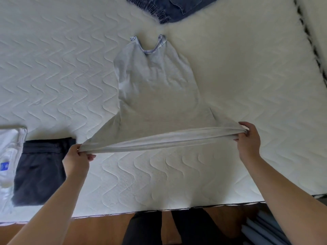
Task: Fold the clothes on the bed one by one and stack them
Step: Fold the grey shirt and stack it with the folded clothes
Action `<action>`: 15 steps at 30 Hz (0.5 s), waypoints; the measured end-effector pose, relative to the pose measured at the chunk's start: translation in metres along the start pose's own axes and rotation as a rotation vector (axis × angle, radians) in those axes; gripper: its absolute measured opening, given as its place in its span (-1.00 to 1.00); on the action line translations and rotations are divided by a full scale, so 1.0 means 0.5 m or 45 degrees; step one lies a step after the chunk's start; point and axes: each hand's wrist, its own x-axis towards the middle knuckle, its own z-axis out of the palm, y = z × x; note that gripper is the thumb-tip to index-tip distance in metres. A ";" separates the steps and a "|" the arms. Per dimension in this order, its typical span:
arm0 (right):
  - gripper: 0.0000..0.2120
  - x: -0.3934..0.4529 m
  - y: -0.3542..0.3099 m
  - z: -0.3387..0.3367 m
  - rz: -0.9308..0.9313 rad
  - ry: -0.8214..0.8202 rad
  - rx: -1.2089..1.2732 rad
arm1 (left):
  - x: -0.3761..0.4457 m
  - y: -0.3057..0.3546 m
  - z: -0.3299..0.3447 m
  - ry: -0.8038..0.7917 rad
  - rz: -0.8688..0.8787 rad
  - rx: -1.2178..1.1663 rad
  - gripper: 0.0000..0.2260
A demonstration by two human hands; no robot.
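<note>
Stretching the pale grey sleeveless cotton top [155, 89] at mid-frame, its hem is pinched by left hand [77, 157] and right hand [247, 138]; equal tension should be kept for a square fold.

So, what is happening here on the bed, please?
A person is folding clothes on the bed. The left hand and the right hand each grip one end of the hem of a light grey tank top, pulling it straight. A dark folded garment and a white one lie at the left; a denim garment lies further away.

Grey tank top [155, 89] between both hands
</note>
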 end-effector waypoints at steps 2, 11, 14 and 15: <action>-0.55 -0.011 -0.039 -0.023 -0.018 -0.034 0.067 | -0.008 0.018 -0.035 -0.006 0.071 0.009 -0.71; -0.82 -0.055 -0.162 -0.121 0.138 -0.444 0.207 | -0.053 0.096 -0.177 -0.200 0.226 -0.229 -0.67; -0.86 -0.081 -0.190 -0.153 0.165 -0.503 0.246 | -0.069 0.111 -0.215 -0.232 0.233 -0.259 -0.64; -0.86 -0.088 -0.198 -0.164 0.163 -0.519 0.239 | -0.071 0.118 -0.226 -0.241 0.231 -0.274 -0.64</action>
